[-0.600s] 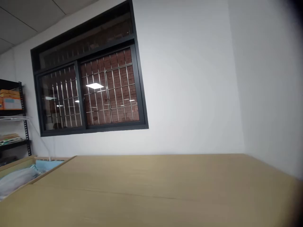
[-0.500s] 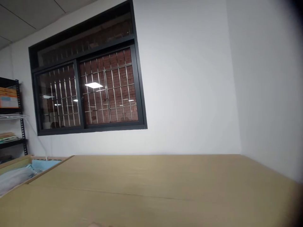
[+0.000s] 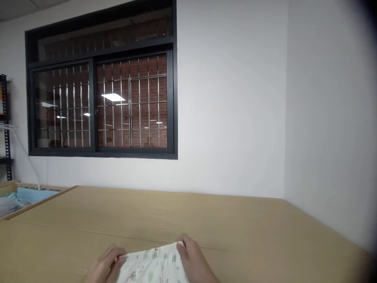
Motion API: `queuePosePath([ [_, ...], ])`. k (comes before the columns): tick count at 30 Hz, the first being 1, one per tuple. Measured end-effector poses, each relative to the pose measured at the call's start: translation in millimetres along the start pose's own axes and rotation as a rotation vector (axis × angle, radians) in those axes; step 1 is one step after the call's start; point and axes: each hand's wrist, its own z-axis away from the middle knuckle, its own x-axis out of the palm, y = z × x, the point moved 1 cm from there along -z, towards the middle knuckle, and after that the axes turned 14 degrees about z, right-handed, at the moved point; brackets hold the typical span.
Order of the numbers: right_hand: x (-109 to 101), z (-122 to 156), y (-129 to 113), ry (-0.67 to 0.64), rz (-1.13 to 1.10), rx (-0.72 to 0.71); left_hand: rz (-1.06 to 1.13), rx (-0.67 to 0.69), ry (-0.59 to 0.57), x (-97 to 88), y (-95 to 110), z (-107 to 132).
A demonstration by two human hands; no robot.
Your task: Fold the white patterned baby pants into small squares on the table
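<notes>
A white printed cloth [image 3: 153,265] with small green and pinkish figures is stretched between my hands at the bottom of the view. My left hand [image 3: 106,264] pinches its upper left corner between thumb and fingers. At the upper right corner, my right hand [image 3: 193,257] grips the edge, thumb on the near side. The top edge runs taut and slopes up slightly to the right, with a few folds below it. Its lower part lies outside the picture, so I cannot tell what kind of item it is.
A tan, cardboard-like surface [image 3: 250,232] with a seam spreads before me up to the white wall [image 3: 229,98]. At left is a wooden-sided crib-like box [image 3: 63,191] with blue and whitish fabric. A black shelf [image 3: 7,145] and a barred window [image 3: 132,102] lie beyond.
Both hands have come up into view with the white printed cloth held between them. Earlier, only a sliver of skin showed at the bottom edge. The camera view has levelled and shifted.
</notes>
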Motion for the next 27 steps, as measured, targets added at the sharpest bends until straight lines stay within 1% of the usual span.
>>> queuePosePath([
  [3,28.5,-2.9,31.5,0.037,0.168,-0.010,0.002,-0.040,-0.001,32.0,-17.2,-16.8],
  [5,42.9,-3.8,43.8,0.062,0.292,0.004,-0.009,-0.044,0.007,47.8,-33.1,-22.9],
  [8,56.8,-6.3,51.3,0.082,0.449,0.016,-0.023,-0.023,0.045,64.3,-53.9,-30.1],
  [10,61.1,-9.8,51.7,0.093,0.523,-0.005,-0.035,-0.019,0.065,71.5,-61.6,-35.4],
  [14,59.8,-21.8,50.3,0.102,0.607,-0.074,-0.092,-0.050,0.097,77.5,-64.5,-47.9],
  [19,52.5,-42.0,51.5,0.071,0.632,-0.069,-0.162,-0.066,0.105,75.2,-66.9,-63.6],
  [22,50.7,-52.4,53.6,0.057,0.655,-0.077,-0.159,-0.056,0.110,75.6,-74.4,-72.3],
  [27,49.0,-64.9,55.7,0.034,0.692,-0.091,-0.129,-0.026,0.112,83.2,-89.1,-88.2],
])
